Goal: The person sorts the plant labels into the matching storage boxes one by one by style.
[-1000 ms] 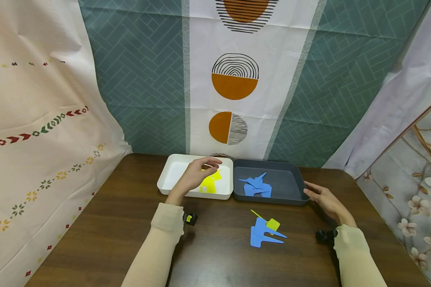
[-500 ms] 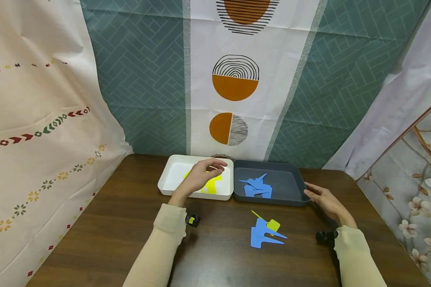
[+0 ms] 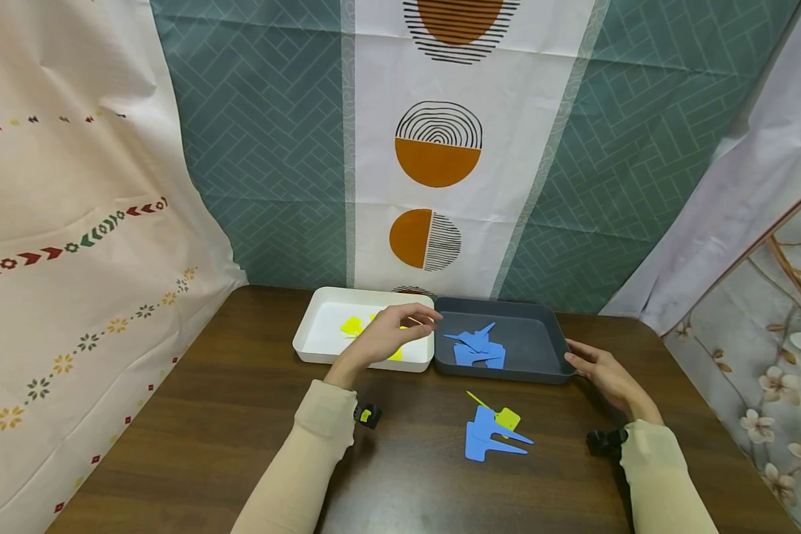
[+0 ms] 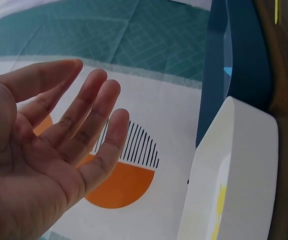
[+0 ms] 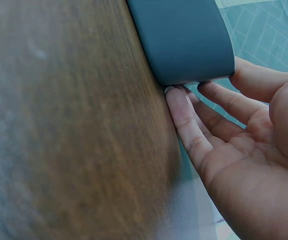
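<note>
My left hand point(image 3: 390, 332) hovers over the right part of a white tray point(image 3: 312, 337), its fingers loosely bent with nothing between them. The left wrist view shows the bare palm of the left hand point(image 4: 58, 145). Yellow plant labels point(image 3: 351, 326) lie in the white tray, partly hidden by this hand. My right hand point(image 3: 604, 373) touches the right end of a dark grey tray point(image 3: 527, 341); in the right wrist view its fingertips point(image 5: 179, 102) rest against the tray's outer wall point(image 5: 189, 40). Blue T-shaped plant labels point(image 3: 479, 352) are piled in the dark tray's left part.
In front of the dark tray, two overlapping blue plant labels point(image 3: 477, 437) and a yellow plant label point(image 3: 509, 420) lie on the brown wooden table point(image 3: 400, 482). Both trays stand side by side near the patterned curtain point(image 3: 434, 245) at the back.
My left hand has shifted to the right over the white tray, uncovering more yellow labels on its left side. The right hand and both trays have stayed in place.
</note>
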Tool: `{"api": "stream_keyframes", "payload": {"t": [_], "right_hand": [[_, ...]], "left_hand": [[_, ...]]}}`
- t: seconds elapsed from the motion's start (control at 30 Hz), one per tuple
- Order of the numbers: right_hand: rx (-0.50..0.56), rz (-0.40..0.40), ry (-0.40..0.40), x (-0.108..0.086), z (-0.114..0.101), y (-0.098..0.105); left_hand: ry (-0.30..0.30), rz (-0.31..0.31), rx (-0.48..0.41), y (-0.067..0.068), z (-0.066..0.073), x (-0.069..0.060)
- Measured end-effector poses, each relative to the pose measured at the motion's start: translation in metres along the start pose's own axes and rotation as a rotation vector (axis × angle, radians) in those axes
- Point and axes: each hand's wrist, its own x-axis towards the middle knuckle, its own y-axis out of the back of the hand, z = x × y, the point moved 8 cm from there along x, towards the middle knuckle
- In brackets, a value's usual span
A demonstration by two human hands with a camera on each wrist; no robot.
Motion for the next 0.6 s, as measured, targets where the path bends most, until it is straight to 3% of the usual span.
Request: {"api": "stream_keyframes", "payload": {"t": [0.17, 0.43, 0.6], "right_hand": [[-0.004, -0.005, 0.001, 0.000, 0.000, -0.001], [-0.002, -0.008, -0.007, -0.001, 0.002, -0.001], [-0.002, -0.005, -0.017, -0.001, 0.001, 0.000]], "left_hand": [[-0.014, -0.050, 0.017, -0.013, 0.003, 0.001], [-0.005, -0.185, -0.007, -0.046, 0.009, 0.001], [-0.008, -0.236, 0.001, -0.065, 0.013, 0.002]]}}
